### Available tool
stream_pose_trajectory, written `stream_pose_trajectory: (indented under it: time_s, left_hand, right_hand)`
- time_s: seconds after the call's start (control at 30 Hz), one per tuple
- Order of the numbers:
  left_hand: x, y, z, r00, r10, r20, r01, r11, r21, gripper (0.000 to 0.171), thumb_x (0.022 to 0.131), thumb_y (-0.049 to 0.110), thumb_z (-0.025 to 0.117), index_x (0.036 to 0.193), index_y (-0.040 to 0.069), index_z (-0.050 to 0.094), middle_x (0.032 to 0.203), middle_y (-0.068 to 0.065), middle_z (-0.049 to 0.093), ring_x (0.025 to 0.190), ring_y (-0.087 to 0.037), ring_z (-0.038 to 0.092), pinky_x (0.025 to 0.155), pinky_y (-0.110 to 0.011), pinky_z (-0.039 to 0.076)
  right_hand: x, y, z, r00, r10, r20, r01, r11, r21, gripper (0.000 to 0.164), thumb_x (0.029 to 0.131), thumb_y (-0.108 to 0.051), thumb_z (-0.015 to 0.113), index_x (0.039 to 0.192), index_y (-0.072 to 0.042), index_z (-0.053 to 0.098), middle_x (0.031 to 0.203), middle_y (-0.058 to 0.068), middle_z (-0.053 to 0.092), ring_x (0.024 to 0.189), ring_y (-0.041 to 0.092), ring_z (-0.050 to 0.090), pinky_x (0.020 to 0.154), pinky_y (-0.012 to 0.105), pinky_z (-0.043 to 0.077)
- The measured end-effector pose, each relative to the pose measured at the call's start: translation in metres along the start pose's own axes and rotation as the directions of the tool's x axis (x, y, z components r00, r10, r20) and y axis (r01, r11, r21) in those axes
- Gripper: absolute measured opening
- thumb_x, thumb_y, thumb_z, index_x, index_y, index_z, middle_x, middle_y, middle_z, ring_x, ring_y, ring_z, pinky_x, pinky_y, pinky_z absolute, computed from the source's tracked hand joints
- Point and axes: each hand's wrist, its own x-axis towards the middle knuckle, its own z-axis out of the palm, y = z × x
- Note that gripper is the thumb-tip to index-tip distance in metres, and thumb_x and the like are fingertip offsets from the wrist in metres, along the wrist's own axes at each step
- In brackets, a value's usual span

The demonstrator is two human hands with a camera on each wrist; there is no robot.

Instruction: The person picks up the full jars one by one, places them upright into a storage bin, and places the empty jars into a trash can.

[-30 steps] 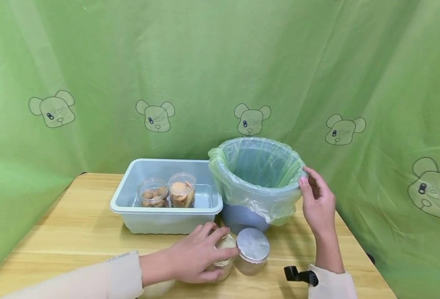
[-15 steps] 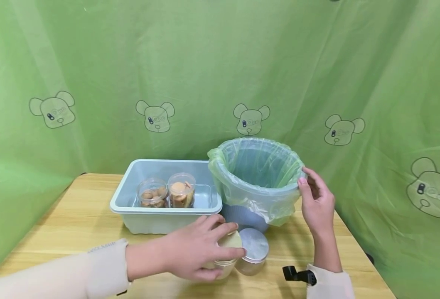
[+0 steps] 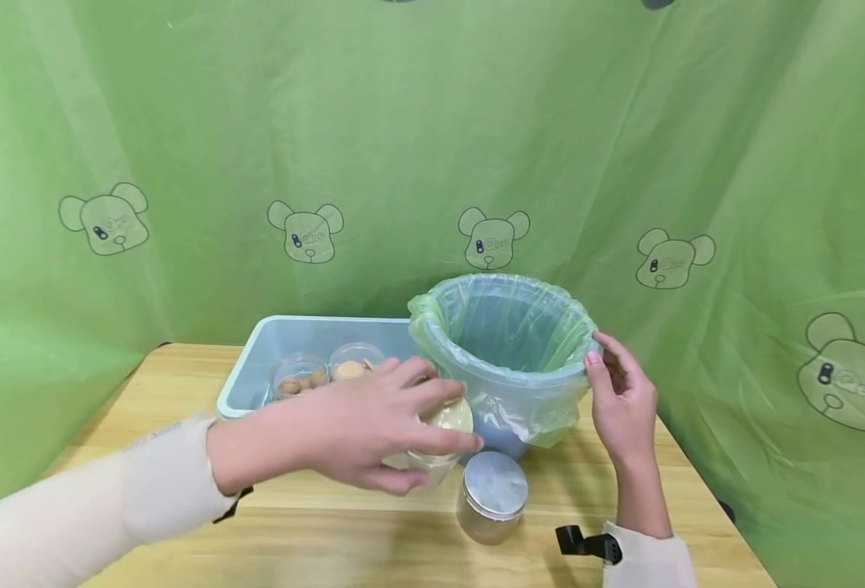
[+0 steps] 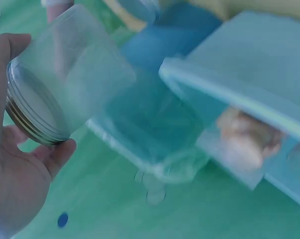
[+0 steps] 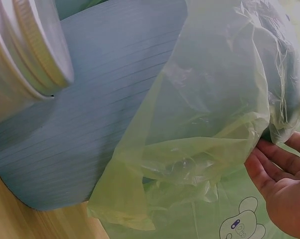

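Observation:
My left hand point(image 3: 373, 425) grips a clear jar by its gold lid point(image 3: 452, 416), held above the table in front of the blue tub. In the left wrist view the jar's see-through body point(image 4: 80, 69) shows, with fingers and thumb round the lid. My right hand point(image 3: 621, 400) holds the right rim of a blue trash bin point(image 3: 494, 433), pinching the green plastic bag point(image 3: 528, 400) that lines it. A second clear jar with a silver lid point(image 3: 497, 483) stands on the table before the bin; its lid and upper part also appear in the right wrist view.
A light blue tub point(image 3: 256, 359) stands left of the bin, partly hidden by my left arm. Inside are two clear jars of snacks, one with round brown pieces point(image 3: 301, 380), one with cookies point(image 3: 351, 369). A green curtain point(image 3: 403, 122) hangs behind the wooden table point(image 3: 314, 539).
My left hand has lifted the gold-lidded jar off the table, up and away from the silver-lidded jar, toward the tub. The right hand stays at the bin's rim.

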Motion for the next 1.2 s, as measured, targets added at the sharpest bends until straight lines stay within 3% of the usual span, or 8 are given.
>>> stream_pose_trajectory:
  time_s: [0.2, 0.33, 0.6, 0.9, 1.2]
  left_hand:
    - [0.002, -0.025, -0.026, 0.998, -0.036, -0.056, 0.035, 0.999, -0.007, 0.055, 0.094, 0.043, 0.067, 0.145, 0.029, 0.055, 0.144, -0.018, 0.051, 0.123, -0.035, 0.049, 0.09, -0.046, 0.049]
    - [0.003, -0.04, -0.041, 0.993, -0.08, -0.091, 0.08, 0.997, -0.002, 0.056, 0.093, 0.043, 0.068, 0.145, 0.028, 0.055, 0.145, -0.018, 0.051, 0.123, -0.037, 0.049, 0.088, -0.049, 0.049]
    - [0.009, -0.068, -0.056, 0.983, -0.134, -0.126, 0.139, 0.99, 0.035, 0.055, 0.093, 0.04, 0.069, 0.144, 0.026, 0.056, 0.145, -0.02, 0.05, 0.121, -0.04, 0.049, 0.087, -0.054, 0.047]
    - [0.023, -0.099, -0.046, 0.969, -0.202, -0.144, 0.212, 0.975, 0.059, 0.052, 0.095, 0.04, 0.063, 0.145, 0.027, 0.055, 0.142, -0.016, 0.051, 0.119, -0.038, 0.049, 0.089, -0.054, 0.046]
    - [0.047, -0.124, -0.018, 0.954, -0.256, -0.157, 0.267, 0.962, 0.053, 0.052, 0.096, 0.042, 0.06, 0.146, 0.029, 0.053, 0.143, -0.013, 0.049, 0.121, -0.036, 0.047, 0.091, -0.052, 0.044]
  right_hand:
    - [0.0, -0.001, 0.0, 1.0, 0.008, 0.001, -0.008, 1.0, 0.001, 0.037, 0.105, -0.024, 0.059, 0.14, -0.013, 0.063, 0.109, -0.003, 0.065, 0.097, 0.011, 0.061, 0.083, 0.015, 0.049]
    - [-0.001, -0.002, 0.0, 1.0, 0.013, 0.002, -0.013, 1.0, 0.0, 0.037, 0.105, -0.025, 0.059, 0.14, -0.014, 0.063, 0.11, -0.004, 0.064, 0.097, 0.011, 0.061, 0.083, 0.014, 0.049]
    - [-0.001, -0.005, -0.001, 1.0, 0.008, 0.009, -0.008, 1.0, 0.001, 0.038, 0.105, -0.025, 0.059, 0.14, -0.013, 0.063, 0.111, -0.004, 0.064, 0.098, 0.011, 0.06, 0.084, 0.014, 0.049]
    - [-0.003, -0.005, -0.002, 1.0, 0.02, 0.012, -0.02, 1.0, -0.003, 0.038, 0.105, -0.026, 0.058, 0.141, -0.015, 0.062, 0.114, -0.004, 0.064, 0.101, 0.01, 0.06, 0.086, 0.014, 0.048]
    - [-0.002, -0.005, -0.001, 1.0, -0.008, -0.006, 0.008, 1.0, -0.006, 0.036, 0.104, -0.023, 0.06, 0.139, -0.012, 0.064, 0.107, -0.006, 0.065, 0.094, 0.009, 0.061, 0.08, 0.014, 0.049]
